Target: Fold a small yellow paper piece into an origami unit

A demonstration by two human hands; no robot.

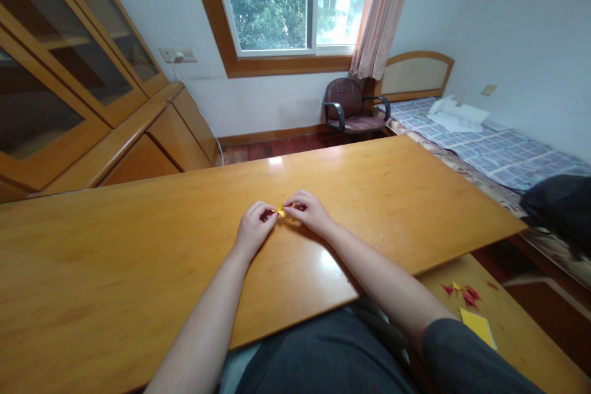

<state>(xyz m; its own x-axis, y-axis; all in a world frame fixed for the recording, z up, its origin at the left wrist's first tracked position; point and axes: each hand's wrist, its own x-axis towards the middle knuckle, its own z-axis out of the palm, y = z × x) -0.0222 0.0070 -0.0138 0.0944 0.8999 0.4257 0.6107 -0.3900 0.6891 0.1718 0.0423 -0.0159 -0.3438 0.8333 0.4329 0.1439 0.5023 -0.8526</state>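
Between my two hands is a small piece of folded yellow paper [281,212], held just above the wooden table [138,246]. My left hand [255,225] pinches its left side between thumb and fingertips. On the other side, my right hand [308,212] grips it with thumb and forefinger, and a yellow tip pokes out by those fingers. The paper's exact folded shape is too small to make out.
At lower right, a lower wooden surface [521,332] carries several small red folded papers [470,298], a yellow one [457,286] and a stack of yellow paper [478,327]. Beyond stand an armchair [346,101], a bed [503,148] with a black bag [561,209], and a cabinet [92,74].
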